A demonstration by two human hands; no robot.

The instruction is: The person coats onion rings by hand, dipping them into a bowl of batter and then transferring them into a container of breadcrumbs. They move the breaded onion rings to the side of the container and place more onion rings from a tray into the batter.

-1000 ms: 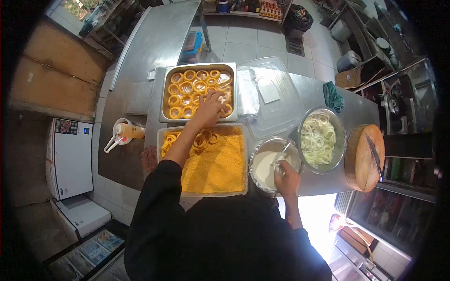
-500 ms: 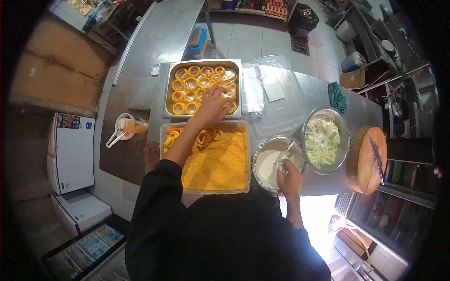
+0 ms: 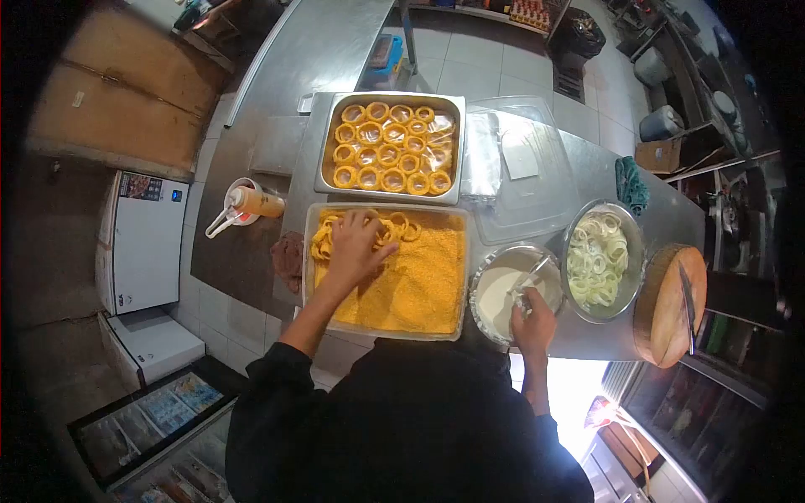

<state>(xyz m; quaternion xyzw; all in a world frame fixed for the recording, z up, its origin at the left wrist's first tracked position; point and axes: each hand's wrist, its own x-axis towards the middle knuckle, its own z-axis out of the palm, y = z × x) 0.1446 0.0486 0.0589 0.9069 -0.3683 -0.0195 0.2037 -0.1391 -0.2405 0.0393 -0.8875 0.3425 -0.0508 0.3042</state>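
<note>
My left hand (image 3: 356,243) is over the back left of a plastic tub (image 3: 463,277) of orange crumbs, its bent fingers touching the crumbed rings (image 3: 392,228) heaped there. Whether a ring is between the fingertips cannot be made out. Behind the tub, a steel tray (image 3: 323,159) holds rows of coated rings. My right hand (image 3: 533,323) is closed on a utensil (image 3: 530,275) dipped in a bowl of pale batter (image 3: 496,293). To the right of that stands a steel bowl of sliced onion rings (image 3: 597,256).
A round wooden board (image 3: 662,314) with a knife (image 3: 688,302) lies at the right. Behind the bowls are a clear lid (image 3: 549,205) and a green cloth (image 3: 631,184). A sauce bottle (image 3: 256,202) and a brown cloth (image 3: 288,260) are at the left.
My left hand has moved back from the steel tray to the rings in the crumb tub. Another ring shows in the tray's front right corner. The whole view has shifted.
</note>
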